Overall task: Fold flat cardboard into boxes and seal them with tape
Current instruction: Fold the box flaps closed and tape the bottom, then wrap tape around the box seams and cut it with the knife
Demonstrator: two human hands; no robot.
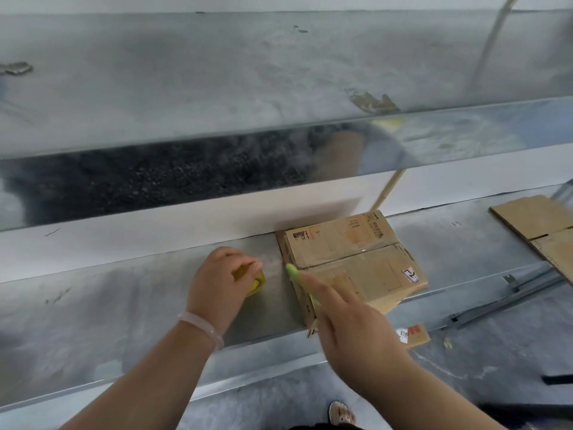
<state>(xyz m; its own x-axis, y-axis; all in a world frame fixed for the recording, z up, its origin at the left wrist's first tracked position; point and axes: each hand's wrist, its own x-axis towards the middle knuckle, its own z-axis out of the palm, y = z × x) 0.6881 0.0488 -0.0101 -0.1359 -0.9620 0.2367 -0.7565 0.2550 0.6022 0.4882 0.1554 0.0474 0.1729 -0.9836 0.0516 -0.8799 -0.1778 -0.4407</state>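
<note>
A folded brown cardboard box point(350, 259) lies on the metal shelf point(124, 293), its back edge against the white wall, with its top flaps closed along a middle seam. My left hand point(220, 283) is closed around a yellowish roll of tape point(255, 282) just left of the box. My right hand point(350, 333) holds a green pen-like cutter point(299, 280); its tip sits at the box's upper left corner, by the seam's end. The hand covers the box's near left corner.
Flat cardboard sheets point(539, 225) lie at the shelf's right end. A small cardboard scrap with a red label point(414, 335) rests below the box. Grey metal rails point(508, 293) lie on the floor at right. A second metal shelf point(217, 97) runs overhead.
</note>
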